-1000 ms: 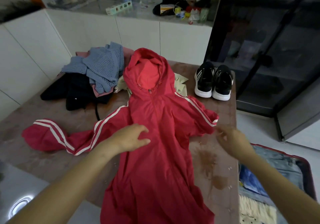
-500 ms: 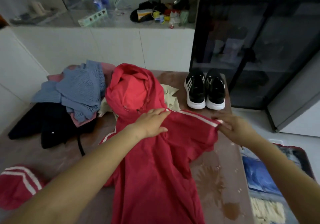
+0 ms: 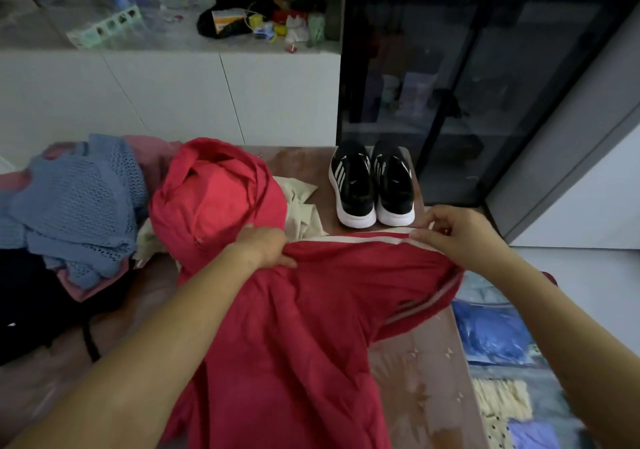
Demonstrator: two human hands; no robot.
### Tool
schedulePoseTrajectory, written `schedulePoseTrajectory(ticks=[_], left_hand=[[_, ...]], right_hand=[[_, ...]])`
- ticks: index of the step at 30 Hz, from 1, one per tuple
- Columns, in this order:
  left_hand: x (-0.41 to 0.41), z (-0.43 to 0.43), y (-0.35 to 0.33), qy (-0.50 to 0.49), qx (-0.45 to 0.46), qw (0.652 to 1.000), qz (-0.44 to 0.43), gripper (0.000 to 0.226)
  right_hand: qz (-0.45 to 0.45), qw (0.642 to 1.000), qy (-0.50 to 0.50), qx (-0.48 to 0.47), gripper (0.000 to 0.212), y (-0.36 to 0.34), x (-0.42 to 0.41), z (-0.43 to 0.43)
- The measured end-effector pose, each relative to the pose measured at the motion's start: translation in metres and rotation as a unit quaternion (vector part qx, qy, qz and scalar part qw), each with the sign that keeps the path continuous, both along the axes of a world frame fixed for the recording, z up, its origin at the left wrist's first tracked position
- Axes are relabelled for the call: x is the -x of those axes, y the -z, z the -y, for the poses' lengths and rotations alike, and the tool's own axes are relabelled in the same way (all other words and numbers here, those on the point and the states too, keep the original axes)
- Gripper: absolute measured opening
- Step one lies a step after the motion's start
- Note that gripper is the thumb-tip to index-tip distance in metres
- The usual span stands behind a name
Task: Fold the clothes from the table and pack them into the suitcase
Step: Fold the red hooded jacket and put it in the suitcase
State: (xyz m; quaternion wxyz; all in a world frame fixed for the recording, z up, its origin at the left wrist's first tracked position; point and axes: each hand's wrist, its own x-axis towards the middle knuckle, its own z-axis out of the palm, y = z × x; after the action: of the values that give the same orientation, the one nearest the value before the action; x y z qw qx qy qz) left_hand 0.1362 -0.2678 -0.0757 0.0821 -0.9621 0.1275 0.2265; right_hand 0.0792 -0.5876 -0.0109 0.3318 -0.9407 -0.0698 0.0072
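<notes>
A red hooded jacket (image 3: 294,327) with white sleeve stripes lies front-down on the brown table (image 3: 422,379), hood toward the far side. My left hand (image 3: 266,246) grips the jacket at the shoulder beside the hood. My right hand (image 3: 450,230) pinches the white-striped right sleeve, which is folded across the jacket's upper back. The open suitcase (image 3: 502,344) sits on the floor at the right, with folded blue and cream clothes inside.
A blue knit top (image 3: 79,202), pink cloth and a dark garment (image 3: 31,310) are piled at the table's left. A cream garment (image 3: 298,206) lies behind the hood. Black sneakers (image 3: 372,185) stand at the far right corner. A dark glass cabinet (image 3: 467,67) rises behind.
My view has shifted right and closer. Both hands moved up to the jacket's shoulder line; the right hand has pulled the striped sleeve taut along it. The left sleeve is out of view.
</notes>
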Motion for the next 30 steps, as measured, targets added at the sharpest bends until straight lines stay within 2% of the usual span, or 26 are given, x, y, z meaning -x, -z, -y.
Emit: schedulePoseTrajectory(ticks=[2, 5, 8, 10, 12, 14, 15, 17, 19, 21, 25, 28, 30], left_hand=[[-0.002, -0.024, -0.003, -0.027, -0.06, 0.998, 0.022, 0.06], [0.002, -0.052, 0.004, -0.061, -0.099, 0.991, 0.063, 0.065], [0.012, -0.057, 0.012, -0.043, -0.054, 0.989, 0.128, 0.06], [0.017, -0.053, 0.014, -0.035, 0.007, 0.986, 0.161, 0.056], [0.02, -0.047, 0.014, -0.044, 0.071, 0.982, 0.171, 0.053], [0.02, -0.041, 0.013, -0.064, 0.13, 0.975, 0.168, 0.052], [0.021, -0.038, 0.012, -0.076, 0.159, 0.971, 0.16, 0.052], [0.021, -0.033, 0.012, -0.108, 0.223, 0.96, 0.13, 0.052], [0.02, -0.028, 0.012, -0.131, 0.273, 0.947, 0.106, 0.05], [0.018, -0.023, 0.012, -0.137, 0.285, 0.941, 0.119, 0.045], [0.013, -0.005, 0.005, -0.156, 0.249, 0.929, 0.224, 0.038], [0.021, 0.027, -0.006, -0.106, 0.312, 0.907, 0.262, 0.048], [0.033, 0.057, -0.018, -0.029, 0.375, 0.897, 0.234, 0.057]], right_hand=[[-0.024, 0.999, 0.032, 0.019, 0.016, 0.015, -0.008, -0.006], [-0.042, 0.993, 0.109, 0.023, 0.044, 0.045, -0.009, -0.011], [-0.111, 0.974, 0.182, 0.079, 0.079, 0.075, 0.013, -0.015], [-0.187, 0.955, 0.19, 0.13, 0.09, 0.093, 0.035, -0.022], [-0.229, 0.941, 0.18, 0.172, 0.077, 0.107, 0.052, -0.03], [-0.209, 0.946, 0.171, 0.178, 0.051, 0.112, 0.053, -0.031], [-0.189, 0.955, 0.173, 0.151, 0.038, 0.111, 0.049, -0.027], [-0.148, 0.967, 0.207, 0.016, 0.025, 0.101, 0.036, -0.014], [-0.117, 0.944, 0.26, -0.165, 0.022, 0.079, 0.025, 0.004], [-0.1, 0.911, 0.298, -0.266, 0.018, 0.053, 0.015, 0.023], [-0.124, 0.901, 0.297, -0.292, 0.007, 0.01, 0.012, 0.038], [-0.157, 0.901, 0.286, -0.286, 0.006, -0.002, 0.014, 0.028], [-0.173, 0.895, 0.277, -0.303, 0.007, -0.003, 0.013, 0.018]])
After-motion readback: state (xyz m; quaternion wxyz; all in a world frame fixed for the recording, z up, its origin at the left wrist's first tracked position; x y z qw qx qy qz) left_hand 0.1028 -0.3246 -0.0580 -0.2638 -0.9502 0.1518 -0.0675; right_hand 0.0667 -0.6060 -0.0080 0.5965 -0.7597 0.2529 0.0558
